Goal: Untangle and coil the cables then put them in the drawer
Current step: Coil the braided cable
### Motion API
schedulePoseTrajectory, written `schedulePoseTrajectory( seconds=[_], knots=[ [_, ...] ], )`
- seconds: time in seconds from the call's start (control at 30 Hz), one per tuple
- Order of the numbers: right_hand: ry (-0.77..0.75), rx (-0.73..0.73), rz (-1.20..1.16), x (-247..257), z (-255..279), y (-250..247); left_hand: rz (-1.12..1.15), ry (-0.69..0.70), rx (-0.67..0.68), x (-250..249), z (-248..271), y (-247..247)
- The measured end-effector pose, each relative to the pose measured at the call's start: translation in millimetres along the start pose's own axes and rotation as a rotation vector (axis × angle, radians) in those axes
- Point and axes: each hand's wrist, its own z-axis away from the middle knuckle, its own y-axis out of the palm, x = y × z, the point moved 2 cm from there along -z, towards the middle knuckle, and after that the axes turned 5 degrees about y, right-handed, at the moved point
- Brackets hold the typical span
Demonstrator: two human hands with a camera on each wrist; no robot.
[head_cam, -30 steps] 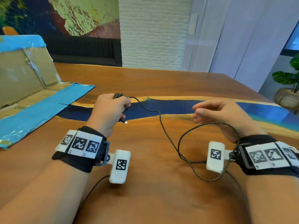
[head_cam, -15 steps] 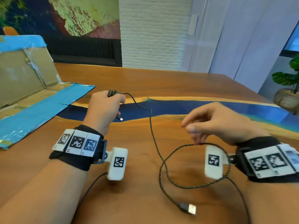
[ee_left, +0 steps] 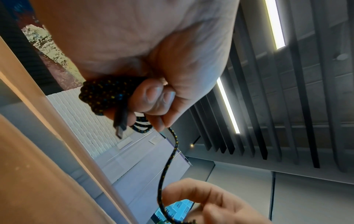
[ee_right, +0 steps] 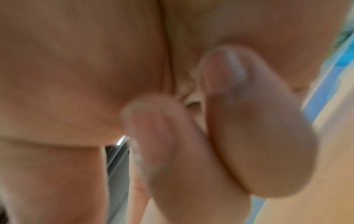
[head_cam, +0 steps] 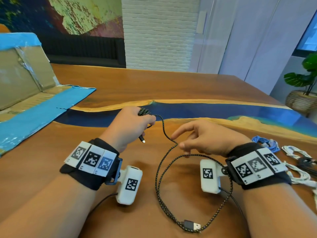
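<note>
The left hand [head_cam: 130, 124] curls shut around a wound bundle of the black braided USB cable [head_cam: 158, 172], its small plug poking out below the fingers [ee_left: 153, 97]. The free strand drops past the right hand [head_cam: 205, 140], whose thumb and forefinger appear to pinch it, then loops on the wooden table [head_cam: 171, 86].

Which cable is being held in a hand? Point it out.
The black braided cable with yellow flecks: the left hand grips its coils. The blue cable and white cables lie untouched at right.
</note>
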Motion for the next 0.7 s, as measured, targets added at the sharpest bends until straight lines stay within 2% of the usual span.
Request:
schedulePoseTrajectory(
  seconds=[0.07,0.17,0.23,0.3,0.37,0.43,0.53,0.63,0.7],
  knots=[
    [-0.007,0.033,-0.059,1.3,2.5,-1.6,-0.002,-0.011,0.002,1.0,-0.3,1.5],
    [-0.019,0.137,0.034,0.1,2.7,2.4,0.004,-0.024,-0.031,3.3,-2.1,-2.4],
    [-0.040,0.136,0.018,-2.3,-0.3,4.7,0.021,-0.026,-0.058,4.5,-3.8,-6.1],
    [-0.059,0.011,-0.166,-4.6,-6.4,3.5,0.034,-0.030,-0.089,5.4,-5.4,-9.6],
    [-0.052,-0.211,-0.445,-8.4,-13.0,0.5,0.047,-0.036,-0.109,6.5,-6.5,-11.8],
    [-0.031,-0.397,-0.621,-11.9,-16.6,-3.1,0.054,-0.030,-0.123,6.8,-7.0,-11.8],
    [-0.020,-0.580,-0.685,-21.4,-20.4,-9.8,0.068,-0.005,-0.157,5.9,-7.2,-10.8],
    [0.018,-0.764,-0.634,-32.3,-19.7,-20.3,0.096,0.028,-0.237,6.0,-8.4,-16.0],
    [0.042,-0.867,-0.690,-39.1,-18.8,-27.6,0.108,0.034,-0.297,6.7,-10.3,-23.7]
  ],
)
